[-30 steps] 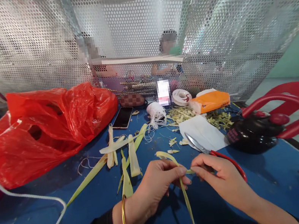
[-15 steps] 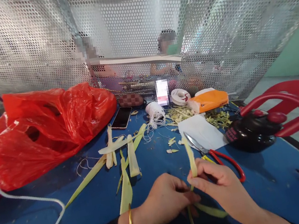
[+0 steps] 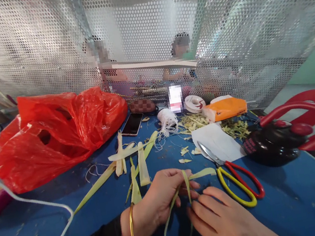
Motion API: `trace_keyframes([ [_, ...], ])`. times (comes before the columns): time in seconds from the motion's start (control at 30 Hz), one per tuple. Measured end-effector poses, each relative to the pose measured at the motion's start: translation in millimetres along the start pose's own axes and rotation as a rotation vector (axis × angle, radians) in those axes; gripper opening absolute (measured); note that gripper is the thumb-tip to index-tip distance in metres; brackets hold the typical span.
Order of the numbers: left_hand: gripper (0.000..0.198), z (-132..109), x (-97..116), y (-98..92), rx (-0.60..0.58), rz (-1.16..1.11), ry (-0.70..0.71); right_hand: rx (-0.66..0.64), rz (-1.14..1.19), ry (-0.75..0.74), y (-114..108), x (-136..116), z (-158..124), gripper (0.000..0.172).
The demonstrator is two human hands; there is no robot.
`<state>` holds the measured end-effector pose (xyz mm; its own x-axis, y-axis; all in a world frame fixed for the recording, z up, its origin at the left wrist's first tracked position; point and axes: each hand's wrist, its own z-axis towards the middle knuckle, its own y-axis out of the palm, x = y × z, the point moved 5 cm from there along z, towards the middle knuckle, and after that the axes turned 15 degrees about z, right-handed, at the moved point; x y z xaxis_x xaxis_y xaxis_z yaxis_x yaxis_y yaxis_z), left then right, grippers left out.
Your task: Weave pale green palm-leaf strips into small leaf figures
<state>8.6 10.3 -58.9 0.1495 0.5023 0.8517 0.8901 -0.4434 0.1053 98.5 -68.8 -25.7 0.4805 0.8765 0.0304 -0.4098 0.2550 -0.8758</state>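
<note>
My left hand (image 3: 162, 198), with a gold bangle at the wrist, is closed on a pale green leaf strip (image 3: 185, 188) that loops over its fingers and trails down toward me. My right hand (image 3: 221, 220) lies just below and right of it, its fingertips pressed to the same strip. Both hands hover low over the blue table (image 3: 85, 212). Scissors with red and yellow handles (image 3: 235, 177) lie just right of my hands, blades pointing away onto a white sheet (image 3: 216, 140).
Cut leaf strips (image 3: 131, 163) lie ahead of my left hand. A red plastic bag (image 3: 53, 132) fills the left. A phone (image 3: 132, 123), white thread (image 3: 166, 119), orange pack (image 3: 225, 108), leaf scraps and a black-and-red device (image 3: 274, 142) sit farther back. Perforated metal screen (image 3: 143, 35) behind; people beyond.
The strip was turned from upright into a loop over my left fingers. My right hand dropped lower and nearer me, uncovering the scissors' handles.
</note>
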Motion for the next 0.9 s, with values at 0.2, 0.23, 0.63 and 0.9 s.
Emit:
trace_keyframes([
  [0.2, 0.022, -2, 2, 4.3, -0.067, -0.201, -0.018, 0.003, 0.058, -0.006, 4, 1, -1, 0.031],
  [0.23, 0.022, -2, 2, 4.3, -0.061, -0.211, -0.025, 0.015, 0.067, 0.001, 3, 2, 0, 0.030],
  [0.63, 0.027, 0, -12, 15.6, -0.070, -0.187, 0.075, 0.174, -0.032, 0.053, 11, -4, 12, 0.036],
  [0.9, 0.025, -6, -1, 11.8, -0.029, -0.067, 0.071, 0.582, 0.532, 0.496, -19, 35, -13, 0.011],
])
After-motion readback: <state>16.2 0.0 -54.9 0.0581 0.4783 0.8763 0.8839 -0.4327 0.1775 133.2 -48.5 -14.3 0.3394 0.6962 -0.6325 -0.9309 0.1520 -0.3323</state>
